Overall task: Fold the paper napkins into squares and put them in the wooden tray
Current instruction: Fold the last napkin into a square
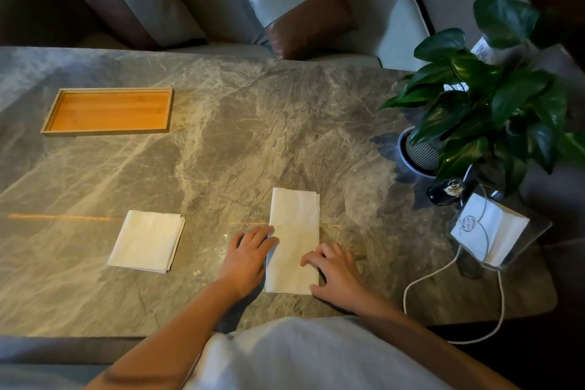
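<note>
A white paper napkin (pixel 294 225) lies folded into a long rectangle on the marble table (pixel 221 142), near the front edge. My left hand (pixel 247 258) rests flat at its left edge, fingertips touching the paper. My right hand (pixel 335 269) presses on its lower right part with spread fingers. A stack of square white napkins (pixel 147 241) sits to the left of my hands. The wooden tray (pixel 50 130) stands empty at the far left of the table.
A potted plant (pixel 481 104) in a ribbed pot stands at the right. A clear holder with white napkins (pixel 489 228) and a white cable (pixel 424 282) lie at the right edge. A sofa with cushions (pixel 297 3) runs behind the table.
</note>
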